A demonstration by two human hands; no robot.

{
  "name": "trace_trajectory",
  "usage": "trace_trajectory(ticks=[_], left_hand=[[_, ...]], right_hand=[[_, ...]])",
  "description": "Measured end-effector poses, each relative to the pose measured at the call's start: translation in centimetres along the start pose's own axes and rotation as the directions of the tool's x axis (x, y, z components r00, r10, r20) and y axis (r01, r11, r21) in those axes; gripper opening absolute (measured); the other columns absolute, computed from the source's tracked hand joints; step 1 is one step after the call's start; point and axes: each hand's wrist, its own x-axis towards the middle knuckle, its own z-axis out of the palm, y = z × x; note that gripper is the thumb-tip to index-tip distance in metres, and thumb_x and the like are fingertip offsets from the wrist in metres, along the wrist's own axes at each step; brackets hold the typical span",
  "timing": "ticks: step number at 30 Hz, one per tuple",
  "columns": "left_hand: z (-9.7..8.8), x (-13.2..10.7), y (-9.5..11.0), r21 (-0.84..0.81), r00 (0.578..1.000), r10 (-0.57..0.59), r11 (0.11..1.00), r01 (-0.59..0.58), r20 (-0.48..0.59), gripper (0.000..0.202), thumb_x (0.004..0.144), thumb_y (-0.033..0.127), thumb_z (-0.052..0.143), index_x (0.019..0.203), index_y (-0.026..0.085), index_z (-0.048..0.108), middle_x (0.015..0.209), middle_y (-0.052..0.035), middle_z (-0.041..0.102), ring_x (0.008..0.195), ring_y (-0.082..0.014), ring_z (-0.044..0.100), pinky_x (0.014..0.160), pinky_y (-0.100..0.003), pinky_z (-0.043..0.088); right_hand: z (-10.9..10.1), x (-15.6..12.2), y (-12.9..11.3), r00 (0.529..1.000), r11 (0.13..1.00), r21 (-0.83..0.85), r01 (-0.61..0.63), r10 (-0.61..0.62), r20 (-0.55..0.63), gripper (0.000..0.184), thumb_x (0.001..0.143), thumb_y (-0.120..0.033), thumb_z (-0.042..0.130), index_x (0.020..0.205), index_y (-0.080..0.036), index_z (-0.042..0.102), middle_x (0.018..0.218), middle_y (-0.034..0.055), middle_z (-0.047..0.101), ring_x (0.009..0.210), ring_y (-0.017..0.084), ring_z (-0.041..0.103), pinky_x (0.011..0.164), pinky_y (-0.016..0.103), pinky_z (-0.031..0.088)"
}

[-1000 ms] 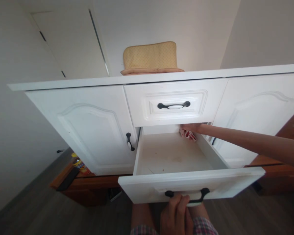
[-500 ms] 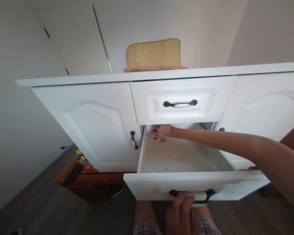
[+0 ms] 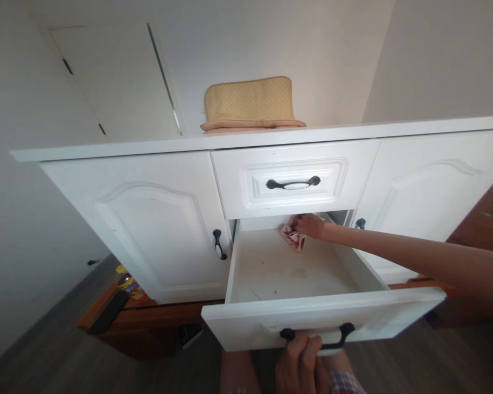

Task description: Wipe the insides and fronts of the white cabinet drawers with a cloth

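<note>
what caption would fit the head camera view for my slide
Right hand holds a crumpled cloth inside an open drawer while the left hand grips its handle.

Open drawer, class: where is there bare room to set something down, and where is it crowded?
Free: the left of the drawer, between its left wall and the cloth, and the front, behind its front panel, specks aside. Crowded: the back, where the right hand holds the cloth.

The cloth [image 3: 294, 241] is inside the lower drawer [image 3: 254, 273]
</note>
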Motion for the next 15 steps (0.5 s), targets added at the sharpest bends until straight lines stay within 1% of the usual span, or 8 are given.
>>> trace_trajectory(ticks=[3, 5, 6, 8, 10, 13, 14, 15], left_hand=[[0.3, -0.1, 0.3, 0.035, 1.0, 0.023, 0.999, -0.022, -0.022, 0.026, 0.101, 0.018, 0.067, 0.125, 0.025, 0.075, 0.11, -0.0069, 0.08, 0.1, -0.0188, 0.081, 0.086, -0.027, 0.067], [0.2, -0.2, 0.4, 0.044, 0.999, 0.032, 0.999, -0.031, -0.02, 0.029, 0.101, 0.019, 0.067, 0.129, 0.024, 0.073, 0.114, -0.0086, 0.079, 0.105, -0.0209, 0.08, 0.091, -0.031, 0.067], [0.0, -0.2, 0.5, 0.049, 0.999, 0.031, 0.998, -0.031, -0.018, 0.031, 0.101, 0.018, 0.067, 0.13, 0.024, 0.072, 0.116, -0.0091, 0.079, 0.107, -0.0219, 0.079, 0.093, -0.033, 0.067], [-0.4, -0.3, 0.6, 0.062, 1.0, 0.023, 0.998, -0.022, -0.009, 0.035, 0.099, 0.018, 0.069, 0.134, 0.024, 0.07, 0.12, -0.0097, 0.078, 0.112, -0.0237, 0.078, 0.097, -0.036, 0.066], [-0.6, -0.4, 0.8, 0.073, 1.0, 0.013, 0.997, -0.013, 0.007, 0.04, 0.099, 0.018, 0.07, 0.138, 0.024, 0.068, 0.124, -0.0103, 0.077, 0.115, -0.025, 0.078, 0.098, -0.038, 0.067], [-0.5, -0.5, 1.3, 0.078, 0.999, 0.002, 0.997, -0.005, 0.032, 0.041, 0.1, 0.015, 0.066, 0.14, 0.022, 0.067, 0.128, -0.0114, 0.075, 0.119, -0.0263, 0.076, 0.099, -0.041, 0.067], [-0.4, -0.4, 1.5, 0.084, 0.999, -0.006, 0.996, 0.003, 0.032, 0.04, 0.101, 0.012, 0.064, 0.139, 0.021, 0.067, 0.128, -0.0117, 0.075, 0.119, -0.0267, 0.075, 0.099, -0.042, 0.067], [-0.2, -0.3, 1.7, 0.093, 0.999, -0.016, 0.996, 0.014, 0.028, 0.039, 0.101, 0.011, 0.062, 0.138, 0.02, 0.067, 0.128, -0.012, 0.075, 0.119, -0.0271, 0.074, 0.099, -0.043, 0.066]], right_hand=[[0.0, -4.3, 1.9, 0.99, 0.991, 0.061, -0.121, 0.116, 0.074, 0.021, 0.089, -0.007, 0.056, 0.089, -0.01, 0.076, 0.112, 0.0256, 0.074, 0.11, 0.036, 0.07, 0.104, 0.052, 0.053], [-0.5, -5.6, 1.6, 0.98, 0.983, 0.117, -0.142, 0.123, 0.156, 0.012, 0.084, -0.009, 0.062, 0.084, -0.012, 0.074, 0.11, 0.0252, 0.074, 0.109, 0.037, 0.07, 0.105, 0.055, 0.053], [-0.9, -5.9, 1.0, 0.969, 0.978, 0.148, -0.146, 0.111, 0.223, 0.007, 0.08, -0.01, 0.067, 0.082, -0.012, 0.073, 0.103, 0.0225, 0.075, 0.103, 0.036, 0.071, 0.102, 0.054, 0.055], [-1.9, -6.1, -0.6, 0.919, 0.964, 0.219, -0.149, 0.054, 0.39, 0.009, 0.073, -0.013, 0.077, 0.08, -0.014, 0.073, 0.084, 0.013, 0.074, 0.085, 0.031, 0.071, 0.09, 0.048, 0.059], [-3.1, -6.3, -2.3, 0.842, 0.944, 0.295, -0.149, -0.035, 0.538, 0.014, 0.071, -0.021, 0.084, 0.079, -0.016, 0.074, 0.073, 0.005, 0.07, 0.069, 0.023, 0.067, 0.077, 0.04, 0.06], [-5.8, -7.9, -4.1, 0.725, 0.895, 0.42, -0.148, -0.19, 0.662, 0.022, 0.081, -0.033, 0.079, 0.071, -0.015, 0.071, 0.07, 0.0036, 0.069, 0.06, 0.017, 0.061, 0.066, 0.032, 0.055], [-6.9, -8.9, -4.3, 0.716, 0.884, 0.443, -0.151, -0.211, 0.665, 0.025, 0.084, -0.034, 0.075, 0.068, -0.015, 0.069, 0.068, 0.0045, 0.068, 0.059, 0.016, 0.06, 0.065, 0.031, 0.053], [-8.1, -10.2, -4.3, 0.741, 0.882, 0.448, -0.146, -0.202, 0.64, 0.027, 0.085, -0.032, 0.072, 0.066, -0.015, 0.068, 0.066, 0.0052, 0.066, 0.059, 0.017, 0.059, 0.064, 0.031, 0.052]])
